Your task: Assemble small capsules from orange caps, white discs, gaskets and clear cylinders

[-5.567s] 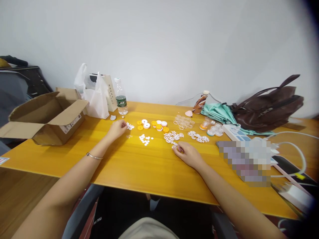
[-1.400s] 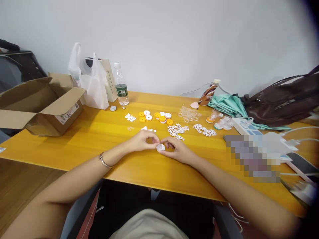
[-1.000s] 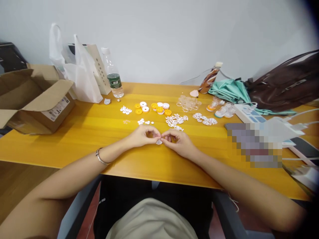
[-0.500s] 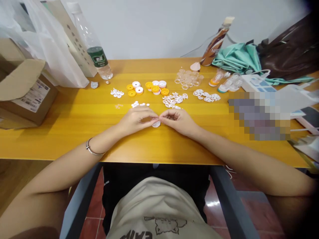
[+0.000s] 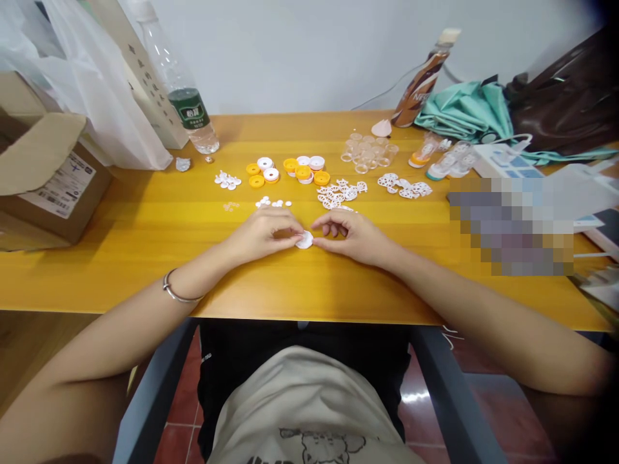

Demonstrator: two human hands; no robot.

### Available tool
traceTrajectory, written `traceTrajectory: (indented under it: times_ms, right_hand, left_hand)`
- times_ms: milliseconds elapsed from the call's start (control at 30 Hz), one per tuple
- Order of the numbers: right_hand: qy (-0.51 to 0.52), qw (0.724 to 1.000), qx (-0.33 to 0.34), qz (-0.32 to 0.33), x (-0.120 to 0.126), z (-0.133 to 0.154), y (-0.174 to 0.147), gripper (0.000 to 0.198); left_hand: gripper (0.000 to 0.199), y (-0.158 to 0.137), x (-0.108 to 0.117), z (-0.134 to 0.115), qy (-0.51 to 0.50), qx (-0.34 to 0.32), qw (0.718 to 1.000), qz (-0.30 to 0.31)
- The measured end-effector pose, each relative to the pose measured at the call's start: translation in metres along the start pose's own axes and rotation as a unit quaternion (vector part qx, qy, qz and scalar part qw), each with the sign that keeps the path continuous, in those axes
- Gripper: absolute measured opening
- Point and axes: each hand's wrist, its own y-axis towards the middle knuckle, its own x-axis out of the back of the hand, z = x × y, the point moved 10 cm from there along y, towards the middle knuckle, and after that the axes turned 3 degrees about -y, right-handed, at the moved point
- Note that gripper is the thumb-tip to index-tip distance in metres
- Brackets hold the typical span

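A small round white plastic piece (image 5: 305,240) is pinched between the thumb and fingers of my left hand (image 5: 264,233), just above or on the table. My right hand (image 5: 355,235) is at the piece's right side, thumb near its rim and forefinger lifted away, fingers apart. Beyond my hands lie small white discs (image 5: 275,203) and openwork white pieces (image 5: 341,192). Farther back are orange and white round caps (image 5: 304,172). Whether my right thumb touches the white piece is hard to make out.
Clear plastic cups (image 5: 370,153) and white openwork parts (image 5: 405,186) lie at the back right, near clear capped tubes (image 5: 452,160). A water bottle (image 5: 188,109) and cardboard box (image 5: 53,174) stand left. A brown-labelled bottle (image 5: 420,84) and green umbrella (image 5: 461,113) are at right.
The fingers of my right hand have spread and drawn slightly off the white piece. My left hand stays on it, and more of the piece shows.
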Motion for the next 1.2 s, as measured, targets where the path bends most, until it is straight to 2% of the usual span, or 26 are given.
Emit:
traceTrajectory:
  times_ms: [100,233,400,633,767,967,1200]
  right_hand:
    - [-0.047,0.998,0.041,0.01,-0.003,0.008,-0.001,0.027]
    - [-0.067,0.996,0.058,0.008,-0.007,0.012,-0.002,0.023]
    - [-0.071,0.995,0.068,0.005,-0.009,0.011,-0.003,0.018]
    - [-0.054,0.995,0.082,-0.033,0.0,0.019,-0.007,0.03]
    - [-0.036,0.994,0.099,-0.015,-0.003,0.026,-0.01,0.023]
    - [-0.029,0.997,0.073,0.0,-0.007,0.021,-0.01,0.018]
    - [-0.039,0.995,0.09,-0.011,-0.006,0.021,-0.011,0.017]
  left_hand:
    - [0.016,0.001,-0.002,0.004,-0.004,0.017,1.0,0.003]
    - [0.015,0.002,-0.005,0.006,-0.004,0.028,1.0,0.008]
    - [0.016,0.002,-0.008,0.007,-0.008,0.042,0.999,0.018]
    - [0.02,-0.002,-0.006,0.009,-0.025,0.06,0.997,0.03]
    - [0.024,-0.007,-0.006,0.008,-0.032,0.066,0.995,0.061]
    - [0.023,-0.009,-0.006,0.003,-0.002,0.034,0.997,0.075]
    - [0.025,-0.01,-0.006,-0.003,0.035,-0.014,0.996,0.078]
